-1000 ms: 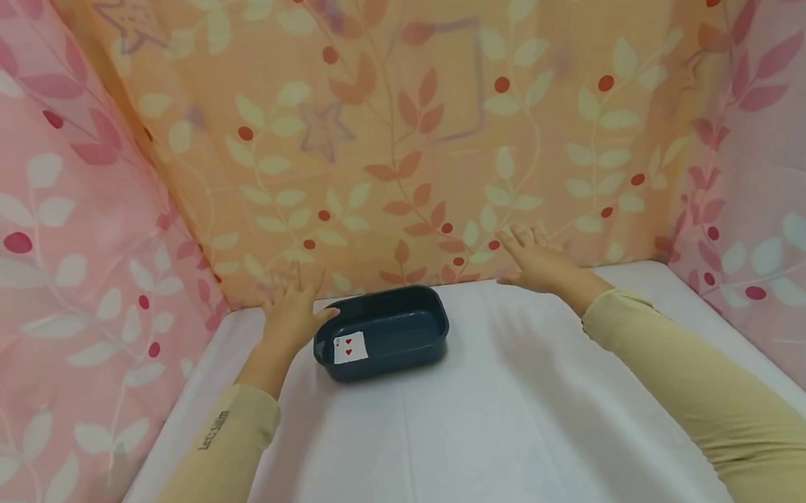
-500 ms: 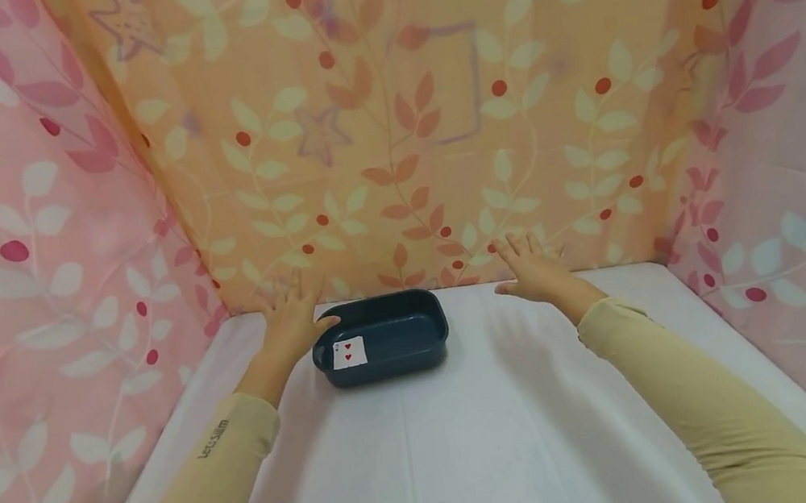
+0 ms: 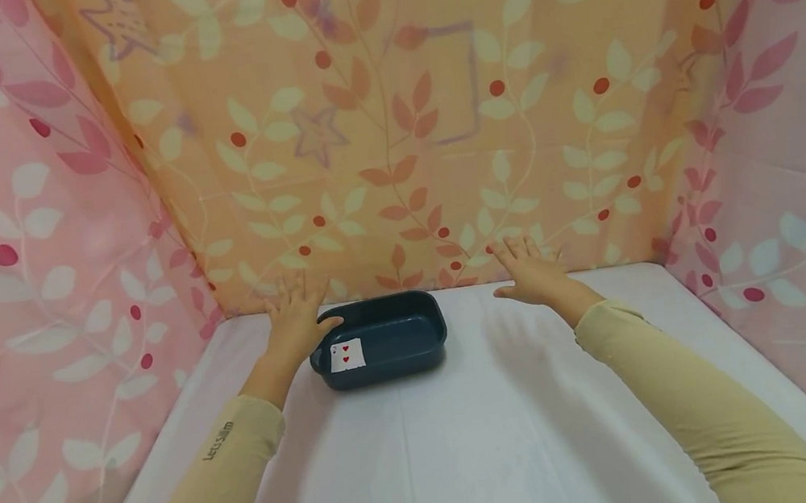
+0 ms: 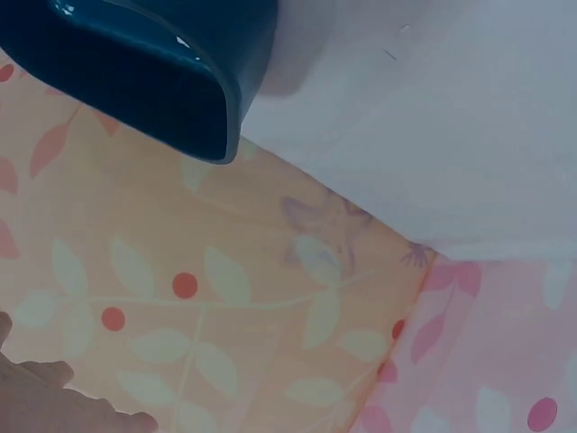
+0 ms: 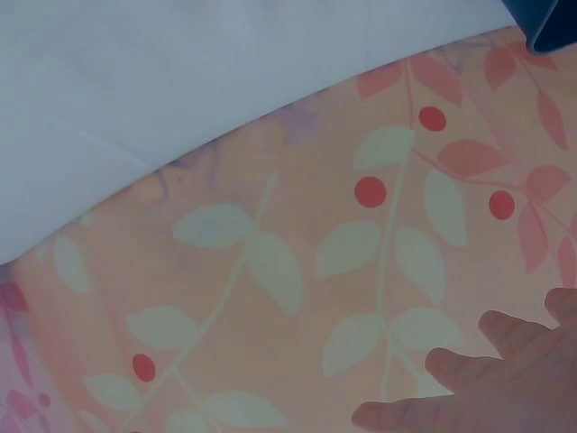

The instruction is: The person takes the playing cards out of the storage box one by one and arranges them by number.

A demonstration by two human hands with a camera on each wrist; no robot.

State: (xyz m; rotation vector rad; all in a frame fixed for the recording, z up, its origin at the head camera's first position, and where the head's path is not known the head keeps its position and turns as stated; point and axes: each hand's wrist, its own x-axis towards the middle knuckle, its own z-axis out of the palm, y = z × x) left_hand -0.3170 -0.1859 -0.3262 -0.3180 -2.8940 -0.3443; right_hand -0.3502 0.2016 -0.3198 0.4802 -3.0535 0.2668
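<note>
A dark blue rectangular dish (image 3: 404, 336) with rounded corners stands near the back of the white table. On its left front side shows a white card piece (image 3: 346, 355) with red hearts. My left hand (image 3: 295, 323) is held with fingers spread at the dish's left end, its thumb overlapping the rim in the head view. To the right of the dish, my right hand (image 3: 538, 277) hovers apart from it, fingers spread and holding nothing. In the left wrist view the dish (image 4: 135, 81) appears at the top left, with fingertips (image 4: 68, 401) at the lower left.
An orange leaf-patterned curtain (image 3: 391, 123) rises right behind the table. Pink patterned curtains (image 3: 48, 277) flank it on both sides. White cloth (image 3: 459, 457) covers the table, and the hands' shadows fall on it.
Both hands keep their spread pose beside the dish. The whole view has shifted slightly, so dish and hands appear a little lower in it.
</note>
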